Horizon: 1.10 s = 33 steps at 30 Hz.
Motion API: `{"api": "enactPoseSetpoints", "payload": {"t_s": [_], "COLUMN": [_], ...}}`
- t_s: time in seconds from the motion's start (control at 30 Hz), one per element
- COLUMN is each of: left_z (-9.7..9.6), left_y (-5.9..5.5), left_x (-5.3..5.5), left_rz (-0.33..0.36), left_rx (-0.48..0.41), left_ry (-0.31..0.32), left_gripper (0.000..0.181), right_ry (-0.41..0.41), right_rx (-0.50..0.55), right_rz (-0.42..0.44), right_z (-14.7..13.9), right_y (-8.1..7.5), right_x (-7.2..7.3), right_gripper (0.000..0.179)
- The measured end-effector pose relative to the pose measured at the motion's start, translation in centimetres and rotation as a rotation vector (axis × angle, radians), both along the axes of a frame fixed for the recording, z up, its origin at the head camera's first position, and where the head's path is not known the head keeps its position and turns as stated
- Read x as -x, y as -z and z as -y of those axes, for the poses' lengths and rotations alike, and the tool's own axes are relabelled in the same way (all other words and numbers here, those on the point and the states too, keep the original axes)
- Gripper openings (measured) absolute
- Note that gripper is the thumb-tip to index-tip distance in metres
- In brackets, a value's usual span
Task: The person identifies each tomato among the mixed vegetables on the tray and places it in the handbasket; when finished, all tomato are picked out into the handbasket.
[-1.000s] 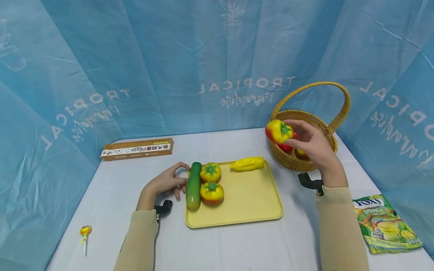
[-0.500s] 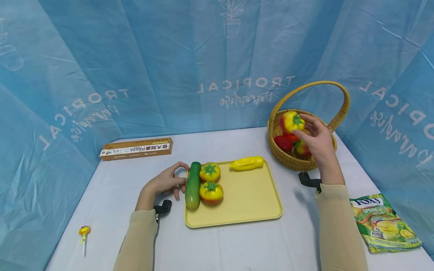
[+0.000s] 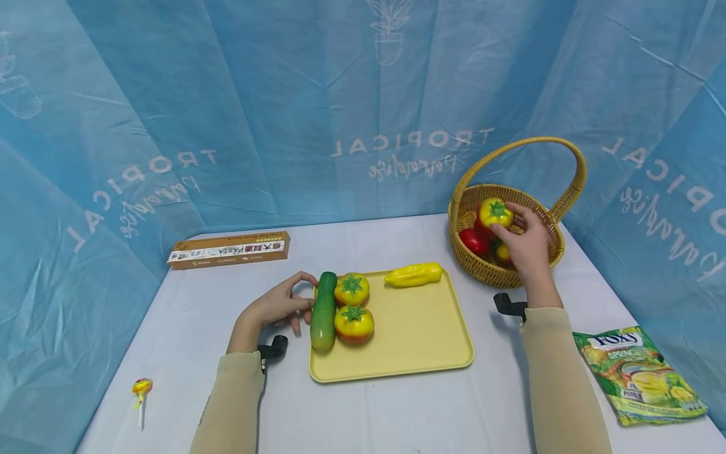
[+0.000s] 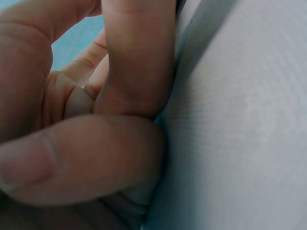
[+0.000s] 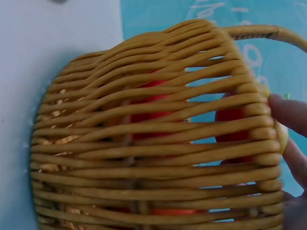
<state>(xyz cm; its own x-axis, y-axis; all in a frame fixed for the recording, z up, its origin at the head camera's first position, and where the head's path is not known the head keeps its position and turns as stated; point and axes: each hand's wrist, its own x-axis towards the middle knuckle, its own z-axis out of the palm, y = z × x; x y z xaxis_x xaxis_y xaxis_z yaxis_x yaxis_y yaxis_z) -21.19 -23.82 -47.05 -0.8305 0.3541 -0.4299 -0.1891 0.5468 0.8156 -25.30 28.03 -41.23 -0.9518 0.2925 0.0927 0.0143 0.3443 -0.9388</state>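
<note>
In the head view my right hand (image 3: 529,243) holds a yellow-and-red tomato (image 3: 495,213) with a green leafy top, thumb and fingers on its right side. It is inside the mouth of the wicker basket (image 3: 482,268), over a red fruit (image 3: 474,242) and other pieces. The right wrist view shows the basket's woven side (image 5: 158,143), with fingertips at the rim. My left hand (image 3: 276,302) rests on the cloth at the tray's left edge, fingertips beside a green cucumber (image 3: 324,315). Its fingers (image 4: 139,52) are loosely bent and hold nothing.
The yellow tray (image 3: 414,334) also bears two tomatoes (image 3: 354,325) and a long yellow vegetable (image 3: 414,275). A pasta box (image 3: 229,250) lies at the back left, a lollipop (image 3: 142,388) at the front left. A green FOX'S bag (image 3: 641,375) lies by my right sleeve.
My right hand has carried the tomato from above the basket's left rim rightward, then down into the basket. The left hand and the tray's contents have stayed put.
</note>
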Motion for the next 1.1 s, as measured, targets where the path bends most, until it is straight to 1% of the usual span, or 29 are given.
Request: {"api": "enactPoseSetpoints", "payload": {"t_s": [0.07,0.23,0.33,0.57,0.73,0.9,1.1], "left_z": [0.0,0.1,0.0,0.0,0.2,0.2,0.1], "left_y": [0.1,0.3,0.3,0.3,0.3,0.3,0.1], "left_x": [0.0,-0.1,-0.1,-0.1,0.0,0.1,0.1], "left_rz": [0.001,-0.001,-0.001,0.004,0.001,-0.001,-0.002], "left_rx": [-0.003,-0.005,-0.002,-0.005,-0.005,-0.001,-0.002], "left_ry": [-0.002,-0.004,-0.003,0.001,0.003,0.004,0.007], "left_gripper": [0.050,0.050,0.050,0.050,0.050,0.050,0.049], "right_ry": [0.010,0.021,0.021,0.034,0.059,0.074,0.080], "right_rx": [-0.047,-0.222,-0.277,-0.285,-0.260,-0.242,-0.241], "right_rz": [-0.020,-0.064,-0.064,-0.045,-0.034,-0.050,-0.093], "right_z": [0.1,0.3,0.3,0.4,0.5,0.5,0.6], "right_y": [0.3,0.8,1.0,1.1,0.9,0.8,0.8], "right_x": [0.1,0.2,0.3,0.4,0.4,0.4,0.4], "right_gripper": [0.065,0.059,0.058,0.060,0.058,0.054,0.053]}}
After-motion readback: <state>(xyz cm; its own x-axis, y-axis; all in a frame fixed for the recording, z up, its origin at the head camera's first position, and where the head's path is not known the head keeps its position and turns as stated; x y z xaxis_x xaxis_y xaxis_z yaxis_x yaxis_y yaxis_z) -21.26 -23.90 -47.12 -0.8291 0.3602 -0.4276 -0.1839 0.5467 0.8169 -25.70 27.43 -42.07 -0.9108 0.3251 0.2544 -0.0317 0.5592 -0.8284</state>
